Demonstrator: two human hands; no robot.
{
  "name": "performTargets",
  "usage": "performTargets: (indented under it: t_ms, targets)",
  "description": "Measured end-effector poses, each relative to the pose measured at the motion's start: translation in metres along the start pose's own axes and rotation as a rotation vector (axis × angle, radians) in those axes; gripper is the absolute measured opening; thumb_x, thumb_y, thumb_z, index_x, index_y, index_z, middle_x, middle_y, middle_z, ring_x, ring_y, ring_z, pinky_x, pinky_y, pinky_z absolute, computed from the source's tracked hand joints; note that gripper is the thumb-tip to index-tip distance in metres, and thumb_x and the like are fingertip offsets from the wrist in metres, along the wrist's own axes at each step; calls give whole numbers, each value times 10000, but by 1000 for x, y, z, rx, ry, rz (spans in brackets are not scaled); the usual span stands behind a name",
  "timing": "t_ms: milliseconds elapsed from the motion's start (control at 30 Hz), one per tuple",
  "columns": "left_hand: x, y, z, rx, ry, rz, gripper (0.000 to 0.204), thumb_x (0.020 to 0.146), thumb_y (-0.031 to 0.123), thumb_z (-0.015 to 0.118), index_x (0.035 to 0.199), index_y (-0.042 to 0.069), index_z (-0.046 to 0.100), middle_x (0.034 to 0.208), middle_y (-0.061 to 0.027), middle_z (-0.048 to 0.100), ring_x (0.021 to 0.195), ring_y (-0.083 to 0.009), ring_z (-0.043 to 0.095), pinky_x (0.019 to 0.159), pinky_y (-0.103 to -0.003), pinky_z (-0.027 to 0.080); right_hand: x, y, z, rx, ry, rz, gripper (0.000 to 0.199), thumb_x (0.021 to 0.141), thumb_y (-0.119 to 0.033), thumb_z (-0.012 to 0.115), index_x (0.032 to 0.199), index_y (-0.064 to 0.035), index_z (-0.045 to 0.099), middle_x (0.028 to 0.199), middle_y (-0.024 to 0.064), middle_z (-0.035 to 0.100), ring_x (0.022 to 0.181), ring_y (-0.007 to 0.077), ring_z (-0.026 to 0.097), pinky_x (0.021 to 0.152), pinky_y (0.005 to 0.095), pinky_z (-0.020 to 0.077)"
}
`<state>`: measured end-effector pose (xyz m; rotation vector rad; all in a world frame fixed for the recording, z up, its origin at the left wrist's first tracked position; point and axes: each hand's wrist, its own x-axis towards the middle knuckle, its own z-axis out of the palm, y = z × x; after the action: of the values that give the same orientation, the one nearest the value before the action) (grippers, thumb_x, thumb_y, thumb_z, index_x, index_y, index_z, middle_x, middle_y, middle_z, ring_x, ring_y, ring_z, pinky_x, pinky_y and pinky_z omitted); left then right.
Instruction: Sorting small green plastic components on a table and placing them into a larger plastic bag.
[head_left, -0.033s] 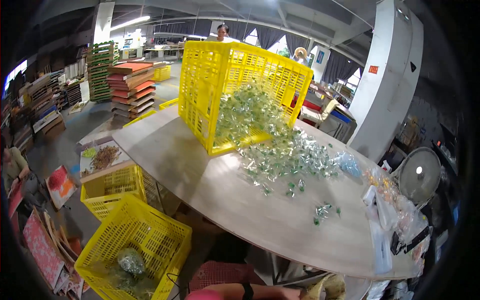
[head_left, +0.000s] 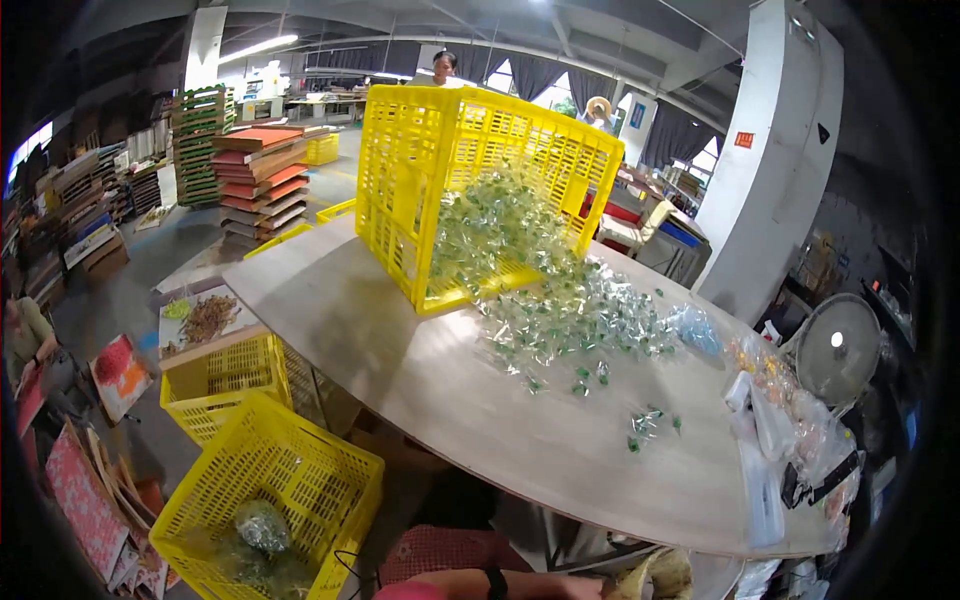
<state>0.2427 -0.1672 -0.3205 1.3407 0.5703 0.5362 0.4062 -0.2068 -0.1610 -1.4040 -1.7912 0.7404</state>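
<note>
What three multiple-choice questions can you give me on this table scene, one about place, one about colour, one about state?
1. Where are most of the small clear packets?
A. In the floor crate
B. Spilling from the tipped crate onto the table
C. On the fan

2. What colour is the tipped crate?
A. Yellow
B. Blue
C. Red

3. How does that crate sit on the table?
A. Upright, mouth up
B. Upside down, mouth down
C. On its side, mouth toward the packets

Answers:
1 B, the packets fan out from its mouth across the table.
2 A, its lattice walls are yellow.
3 C, its open side faces the spilled pile.
</note>
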Motion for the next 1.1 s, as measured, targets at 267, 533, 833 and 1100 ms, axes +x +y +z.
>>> performTargets:
  t_ms: [267,533,833,1100]
  targets:
    - [-84,93,-27,10,-71,78,369,1018,274,411,931,-2,640,717,-53,652,623,-132,592,590,-299,488,-49,-18,39,-76,-78,38,168,966,-105,453,998,-16,591,830,186,574,739,333,547,661,424,430]
    - [-133,118,-64,-120,128,6,382,1050,334,410,984,17,611,742,-25,582,662,-109,550,627,-251,467,-86,-39,86,-126,-224,71,175,967,-108,437,997,-14,582,853,221,573,780,388,560,701,463,440]
    - [-232,209,-108,66,533,-107,415,1002,394,504,875,14,613,695,-72,581,646,-146,559,607,-305,458,-25,-160,93,30,-346,249,144,984,-155,553,1002,-43,641,677,-14,544,529,45,472,455,227,374]
    - [-316,318,-97,399,641,225,322,912,288,687,851,25,512,629,-56,484,585,-109,428,540,-310,405,49,-270,54,221,-470,-6,144,934,-137,649,1032,-35,677,691,-17,578,611,47,456,564,232,400]
